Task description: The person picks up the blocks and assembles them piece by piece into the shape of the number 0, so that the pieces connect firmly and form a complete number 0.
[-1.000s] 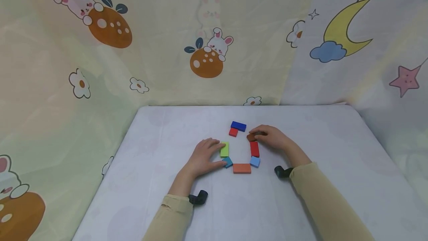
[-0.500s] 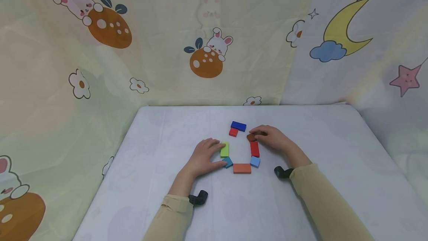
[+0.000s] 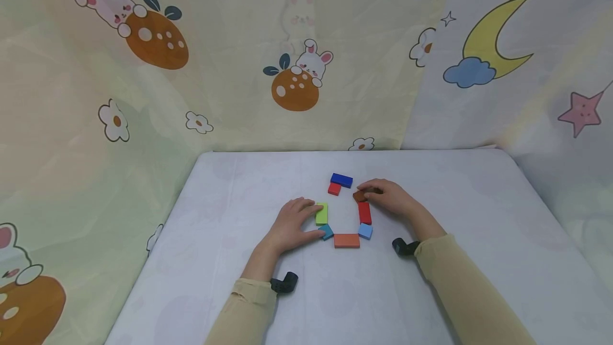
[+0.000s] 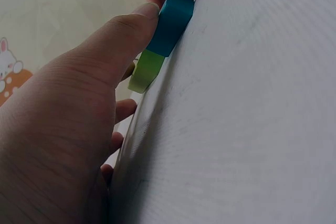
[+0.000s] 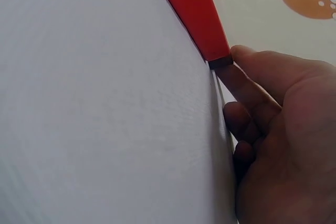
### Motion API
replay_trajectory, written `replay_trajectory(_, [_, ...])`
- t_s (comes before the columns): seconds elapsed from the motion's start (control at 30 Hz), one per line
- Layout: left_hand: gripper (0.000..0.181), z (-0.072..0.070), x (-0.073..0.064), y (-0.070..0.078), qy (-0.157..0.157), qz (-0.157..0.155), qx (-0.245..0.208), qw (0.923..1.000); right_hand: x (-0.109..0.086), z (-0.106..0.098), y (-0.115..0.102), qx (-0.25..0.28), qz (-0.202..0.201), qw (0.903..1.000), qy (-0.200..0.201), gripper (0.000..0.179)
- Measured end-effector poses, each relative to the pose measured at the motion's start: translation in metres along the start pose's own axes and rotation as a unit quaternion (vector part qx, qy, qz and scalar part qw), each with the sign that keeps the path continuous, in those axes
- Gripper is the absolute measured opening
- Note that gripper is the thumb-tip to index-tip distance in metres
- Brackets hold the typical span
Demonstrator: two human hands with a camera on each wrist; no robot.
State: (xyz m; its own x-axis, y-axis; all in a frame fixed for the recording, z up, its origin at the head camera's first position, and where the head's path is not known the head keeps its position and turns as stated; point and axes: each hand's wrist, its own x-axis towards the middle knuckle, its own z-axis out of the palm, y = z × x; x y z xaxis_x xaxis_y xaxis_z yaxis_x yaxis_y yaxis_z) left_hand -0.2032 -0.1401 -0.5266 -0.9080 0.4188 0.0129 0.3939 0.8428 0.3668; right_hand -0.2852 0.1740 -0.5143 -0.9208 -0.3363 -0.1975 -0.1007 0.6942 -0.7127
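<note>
My right hand [image 3: 390, 196] pinches a brown block [image 3: 359, 196] between thumb and index finger, at the far end of a long red block [image 3: 364, 213]. In the right wrist view only a dark end of the brown block [image 5: 220, 62] shows beside the red one. On the other side, my left hand [image 3: 289, 226] rests with its thumb touching a teal block [image 3: 327, 232] and its index finger on a lime-green block [image 3: 322, 214]. The left wrist view shows the thumb lying fairly straight against the teal block [image 4: 173, 22], which adjoins the green one.
An orange block [image 3: 347, 241] and a light blue block [image 3: 365, 231] lie along the near side of the ring. Farther back, a dark blue block [image 3: 341, 180] meets a small red block [image 3: 334, 189]. A white cloth covers the table [image 3: 230, 174]; a patterned curtain hangs behind.
</note>
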Motion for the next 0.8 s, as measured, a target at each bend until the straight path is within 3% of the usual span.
replay_trajectory(0.53, [0.072,0.003,-0.001,-0.002,0.005,0.009,0.001,0.9999,-0.022,0.010,0.008,0.003,-0.031,0.9989,0.035,0.037])
replay_trajectory(0.8, [0.072,0.004,0.000,-0.003,0.008,0.005,0.003,0.9999,-0.030,0.015,0.009,-0.023,-0.039,0.9975,0.054,0.037])
